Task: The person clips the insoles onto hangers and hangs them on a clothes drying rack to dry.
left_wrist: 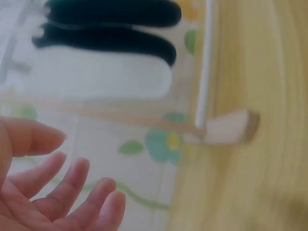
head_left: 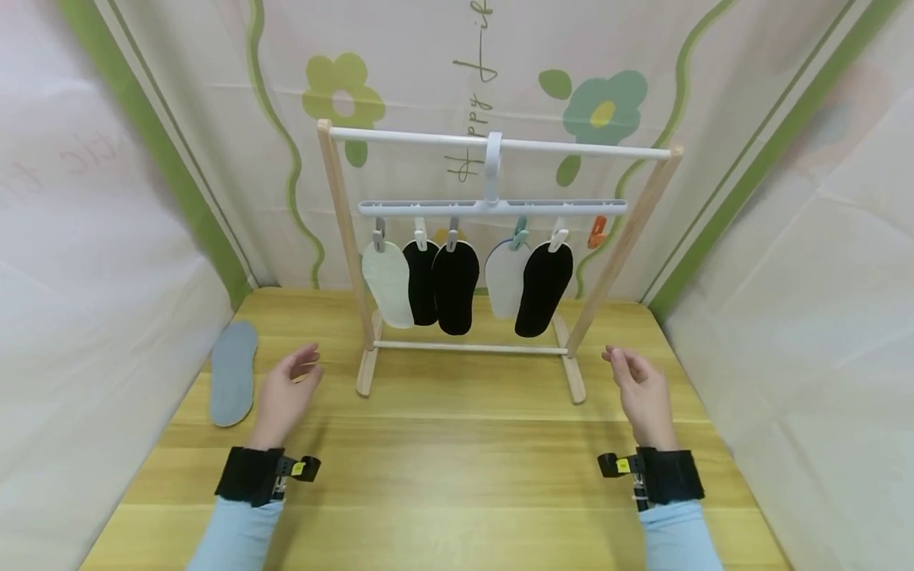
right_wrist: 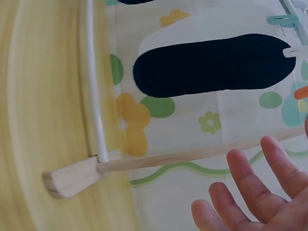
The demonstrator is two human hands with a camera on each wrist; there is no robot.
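Observation:
Both hands hover above the table and hold nothing. My left hand (head_left: 289, 388) has loosely bent fingers, between a grey insole (head_left: 233, 373) lying flat and the rack's left leg. To the right of the rack is my right hand (head_left: 641, 392), its fingers relaxed. From a white clip hanger (head_left: 428, 208) several insoles hang by clips: a pale one (head_left: 387, 285) at left, two black ones (head_left: 455, 289) overlapping, a white one (head_left: 505, 277) and a black one (head_left: 546, 289) at right. An orange clip (head_left: 597, 232) at the right end holds nothing.
A wooden rack (head_left: 343, 214) with a white top rail (head_left: 571, 148) carries the hanger. Its feet stand on the wood-grain table (head_left: 457, 460). Patterned fabric walls (head_left: 428, 79) enclose the back and both sides.

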